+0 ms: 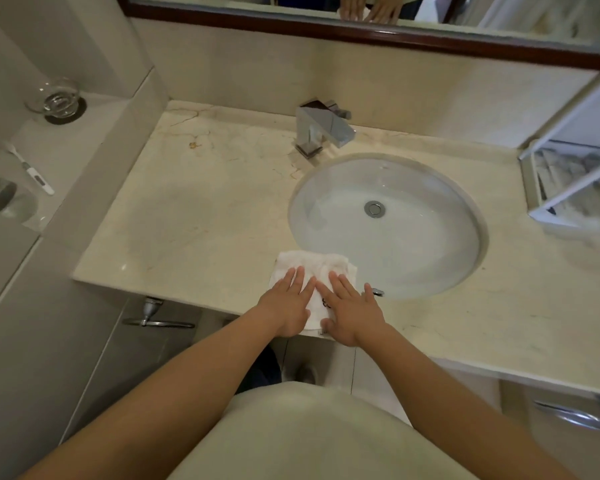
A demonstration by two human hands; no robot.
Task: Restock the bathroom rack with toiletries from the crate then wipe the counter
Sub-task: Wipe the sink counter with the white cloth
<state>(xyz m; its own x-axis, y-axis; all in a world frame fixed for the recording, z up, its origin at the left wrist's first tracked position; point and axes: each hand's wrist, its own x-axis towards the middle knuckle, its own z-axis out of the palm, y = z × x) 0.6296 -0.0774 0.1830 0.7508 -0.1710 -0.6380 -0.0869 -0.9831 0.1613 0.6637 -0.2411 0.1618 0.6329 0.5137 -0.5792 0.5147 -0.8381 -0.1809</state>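
Beside sink [329, 216], left hand [286, 306] and right hand [355, 311] flatten front-to-back cloth [312, 266].

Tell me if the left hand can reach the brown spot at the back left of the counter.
Probably yes. The left hand lies flat on the white cloth at the front edge, and only bare counter lies between it and the brown spot; a lean forward may be needed.

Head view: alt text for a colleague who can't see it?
Left hand and right hand press flat on a white cloth at the front of the counter, beside the sink. Chrome faucet behind the sink; white rack at right.
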